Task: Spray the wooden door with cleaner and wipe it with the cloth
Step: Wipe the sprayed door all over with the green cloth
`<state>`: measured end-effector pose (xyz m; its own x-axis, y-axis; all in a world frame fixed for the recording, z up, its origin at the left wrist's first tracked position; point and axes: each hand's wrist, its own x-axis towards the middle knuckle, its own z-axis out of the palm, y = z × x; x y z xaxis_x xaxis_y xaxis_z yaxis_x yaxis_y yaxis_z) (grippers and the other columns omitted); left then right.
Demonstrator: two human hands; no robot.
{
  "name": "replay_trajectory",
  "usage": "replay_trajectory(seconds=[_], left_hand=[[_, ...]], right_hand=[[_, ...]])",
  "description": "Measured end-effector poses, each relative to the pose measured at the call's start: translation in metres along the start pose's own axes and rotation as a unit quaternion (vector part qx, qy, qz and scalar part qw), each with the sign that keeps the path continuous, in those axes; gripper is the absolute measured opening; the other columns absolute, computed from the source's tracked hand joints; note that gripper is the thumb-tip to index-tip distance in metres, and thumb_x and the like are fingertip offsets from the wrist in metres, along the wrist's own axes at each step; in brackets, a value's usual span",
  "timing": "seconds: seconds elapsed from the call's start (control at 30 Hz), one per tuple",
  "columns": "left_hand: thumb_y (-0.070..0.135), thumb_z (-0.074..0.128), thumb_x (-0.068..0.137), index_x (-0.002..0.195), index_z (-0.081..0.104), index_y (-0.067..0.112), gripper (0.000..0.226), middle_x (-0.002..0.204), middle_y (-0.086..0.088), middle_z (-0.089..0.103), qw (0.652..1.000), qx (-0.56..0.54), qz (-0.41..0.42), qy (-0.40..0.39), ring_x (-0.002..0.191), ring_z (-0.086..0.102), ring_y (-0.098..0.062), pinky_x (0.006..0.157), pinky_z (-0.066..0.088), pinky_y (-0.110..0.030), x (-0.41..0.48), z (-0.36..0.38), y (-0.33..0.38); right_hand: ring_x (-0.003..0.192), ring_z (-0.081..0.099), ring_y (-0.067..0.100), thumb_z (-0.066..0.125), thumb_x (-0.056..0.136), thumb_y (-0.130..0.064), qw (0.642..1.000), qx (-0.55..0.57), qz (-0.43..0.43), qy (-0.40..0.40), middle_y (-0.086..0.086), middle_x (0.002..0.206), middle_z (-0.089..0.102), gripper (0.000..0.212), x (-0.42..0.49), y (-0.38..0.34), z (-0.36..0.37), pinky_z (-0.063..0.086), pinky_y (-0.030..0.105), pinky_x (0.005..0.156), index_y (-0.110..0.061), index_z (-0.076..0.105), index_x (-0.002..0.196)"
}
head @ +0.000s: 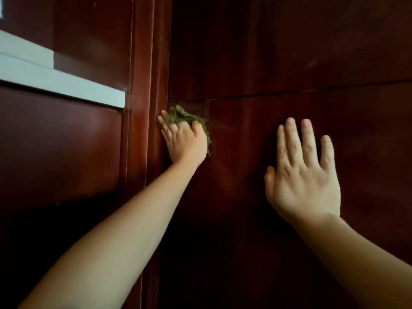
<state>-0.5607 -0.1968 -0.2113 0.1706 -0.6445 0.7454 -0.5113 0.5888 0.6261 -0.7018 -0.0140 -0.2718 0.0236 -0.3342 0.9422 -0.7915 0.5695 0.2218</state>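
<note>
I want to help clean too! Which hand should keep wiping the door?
The left hand. It presses the green cloth against the wooden door near its left edge. The right hand is open, flat and empty.

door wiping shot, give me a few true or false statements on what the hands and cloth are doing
1. The left hand presses a green cloth against the door. True.
2. The right hand holds a spray bottle. False: it is open with fingers spread, holding nothing.
3. The cloth is near the door's left edge, beside the frame. True.
4. The cloth lies under the right hand. False: it is under the left hand.
</note>
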Motion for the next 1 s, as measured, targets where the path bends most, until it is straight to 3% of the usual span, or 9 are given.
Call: replay_trajectory(seconds=[0.1,0.2,0.3,0.37,0.47,0.6,0.67,0.8,1.0], left_hand=[[0.036,0.027,0.101,0.152,0.021,-0.002,0.064,0.164,-0.019,-0.004,0.999,0.003,0.023,0.033,0.152,-0.008,-0.030,0.124,-0.004,-0.041,0.010,0.000,0.044],[0.037,0.025,0.096,0.154,0.012,-0.002,0.071,0.163,-0.019,-0.005,0.978,0.039,0.198,0.041,0.152,-0.008,-0.031,0.124,0.000,-0.043,-0.021,0.007,0.059],[0.039,0.024,0.092,0.156,-0.002,0.006,0.076,0.164,-0.012,-0.013,0.938,0.072,0.339,-0.021,0.151,-0.016,-0.024,0.124,-0.003,-0.041,-0.039,0.004,0.024],[0.041,0.021,0.092,0.156,-0.006,0.008,0.077,0.164,-0.010,-0.015,0.951,0.099,0.289,-0.033,0.151,-0.018,-0.022,0.124,0.000,-0.044,-0.029,-0.002,-0.021],[0.040,0.019,0.098,0.155,0.004,-0.001,0.072,0.162,-0.014,-0.018,0.982,0.124,0.134,-0.042,0.150,-0.019,-0.024,0.124,0.002,-0.046,-0.008,-0.012,-0.058],[0.033,0.027,0.104,0.149,0.027,-0.007,0.060,0.163,-0.019,-0.010,0.997,0.054,0.051,-0.018,0.151,-0.014,-0.029,0.123,-0.007,-0.040,0.006,-0.006,0.006],[0.034,0.027,0.101,0.151,0.025,-0.005,0.063,0.164,-0.017,-0.006,0.995,0.057,0.082,0.011,0.152,-0.008,-0.029,0.124,-0.003,-0.041,-0.004,0.001,0.047],[0.040,0.025,0.094,0.157,0.007,0.009,0.073,0.165,-0.011,-0.006,0.966,0.035,0.255,0.021,0.152,-0.010,-0.025,0.123,-0.003,-0.040,-0.050,0.008,0.105],[0.041,0.022,0.094,0.157,-0.004,0.016,0.072,0.165,-0.008,-0.013,0.943,0.069,0.322,-0.044,0.151,-0.017,-0.021,0.124,-0.003,-0.042,-0.085,0.009,0.058]], right_hand=[[0.152,0.002,0.031,0.032,0.092,-0.038,1.000,0.004,-0.005,0.005,0.014,0.164,0.007,0.075,0.001,0.000,0.002,0.002,0.051,0.121,-0.002,0.013,0.155],[0.152,0.003,0.031,0.033,0.092,-0.038,1.000,0.010,-0.006,0.007,0.015,0.164,0.008,0.075,0.000,0.001,0.003,0.002,0.050,0.120,-0.002,0.013,0.155],[0.152,0.002,0.031,0.030,0.093,-0.037,1.000,0.010,-0.013,0.003,0.015,0.164,0.006,0.074,0.000,0.001,0.000,0.001,0.050,0.121,-0.001,0.012,0.155],[0.152,0.001,0.031,0.030,0.093,-0.037,1.000,0.013,-0.011,-0.007,0.015,0.164,0.006,0.074,0.000,0.001,0.000,0.002,0.050,0.121,-0.001,0.012,0.155],[0.152,0.000,0.031,0.029,0.093,-0.037,1.000,0.011,-0.014,-0.012,0.015,0.164,0.004,0.074,0.001,0.001,-0.001,0.001,0.050,0.121,0.000,0.011,0.155],[0.152,-0.001,0.031,0.028,0.094,-0.037,1.000,0.014,-0.014,-0.002,0.014,0.164,0.002,0.073,0.000,0.002,0.001,0.001,0.049,0.121,-0.002,0.009,0.155],[0.152,0.000,0.031,0.029,0.094,-0.037,1.000,0.015,-0.016,0.000,0.014,0.164,0.003,0.073,0.000,0.002,0.004,0.002,0.049,0.121,-0.002,0.010,0.155],[0.152,-0.001,0.031,0.029,0.095,-0.036,0.999,0.023,-0.024,0.008,0.015,0.164,0.004,0.073,0.000,0.004,0.003,0.003,0.049,0.122,-0.002,0.009,0.155],[0.152,-0.001,0.030,0.029,0.097,-0.037,0.998,0.023,-0.063,-0.009,0.017,0.164,0.003,0.071,-0.007,0.016,0.001,0.005,0.047,0.123,-0.002,0.010,0.155]])
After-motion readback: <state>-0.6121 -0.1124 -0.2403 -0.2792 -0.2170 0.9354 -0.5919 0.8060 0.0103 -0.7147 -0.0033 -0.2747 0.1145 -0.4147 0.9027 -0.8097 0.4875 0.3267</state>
